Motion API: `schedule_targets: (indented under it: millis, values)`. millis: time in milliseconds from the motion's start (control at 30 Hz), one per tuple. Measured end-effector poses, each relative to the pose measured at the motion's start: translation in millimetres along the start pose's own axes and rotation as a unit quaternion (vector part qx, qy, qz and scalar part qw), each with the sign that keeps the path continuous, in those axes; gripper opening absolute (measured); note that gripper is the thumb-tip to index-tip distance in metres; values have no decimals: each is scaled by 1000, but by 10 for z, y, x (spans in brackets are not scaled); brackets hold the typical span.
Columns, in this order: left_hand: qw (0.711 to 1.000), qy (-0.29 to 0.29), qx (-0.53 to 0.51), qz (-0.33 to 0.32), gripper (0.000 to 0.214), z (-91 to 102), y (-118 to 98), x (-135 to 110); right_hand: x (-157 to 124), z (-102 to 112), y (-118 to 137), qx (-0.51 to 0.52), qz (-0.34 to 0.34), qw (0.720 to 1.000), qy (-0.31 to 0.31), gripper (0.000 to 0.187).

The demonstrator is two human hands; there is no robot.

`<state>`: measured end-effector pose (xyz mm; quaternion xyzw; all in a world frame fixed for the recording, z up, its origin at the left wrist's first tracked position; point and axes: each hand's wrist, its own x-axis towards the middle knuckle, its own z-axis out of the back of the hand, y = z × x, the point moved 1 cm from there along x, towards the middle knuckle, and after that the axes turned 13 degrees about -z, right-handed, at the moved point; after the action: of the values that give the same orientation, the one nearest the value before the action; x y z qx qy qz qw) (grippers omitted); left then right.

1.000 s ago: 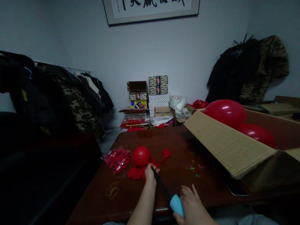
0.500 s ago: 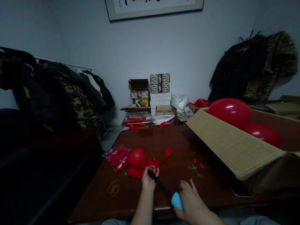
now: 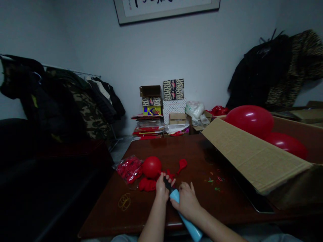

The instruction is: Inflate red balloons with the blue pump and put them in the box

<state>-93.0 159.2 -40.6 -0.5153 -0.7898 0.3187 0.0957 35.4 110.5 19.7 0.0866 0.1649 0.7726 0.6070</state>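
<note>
My left hand [image 3: 163, 185] is closed around the black nozzle end [image 3: 167, 183] of a hand balloon pump. The pump's light-blue barrel [image 3: 188, 224] slants toward me, and my right hand [image 3: 187, 201] grips its upper part, close to my left hand. A partly inflated red balloon [image 3: 152, 167] sits just beyond my left fingers, its neck at the nozzle end and partly hidden by them. Limp red balloons [image 3: 147, 184] lie beneath it. A clear bag of red balloons [image 3: 129, 169] is to the left, and one flat red balloon [image 3: 182, 165] lies farther right.
Yellow rubber bands [image 3: 124, 201] lie at the table's left. Small coloured bits [image 3: 217, 189] are scattered on the right, near a dark flat device [image 3: 259, 201]. An open cardboard box [image 3: 254, 158] with big inflated balloons [image 3: 248, 120] takes up the right side.
My right hand has pushed the blue barrel up toward my left hand, covering the black shaft that showed between them. The balloon appears slightly right and higher as the view shifted a little.
</note>
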Motion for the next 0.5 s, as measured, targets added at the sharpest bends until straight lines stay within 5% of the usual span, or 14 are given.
schedule_targets:
  millis: [233, 500]
  values:
    - [995, -36, 72, -53, 17, -31, 87, 104, -260, 94, -157, -57, 0, 998, 6, 56]
    - [995, -66, 65, -28, 16, -73, 18, 175, -682, 246, -559, -69, 12, 997, 37, 52]
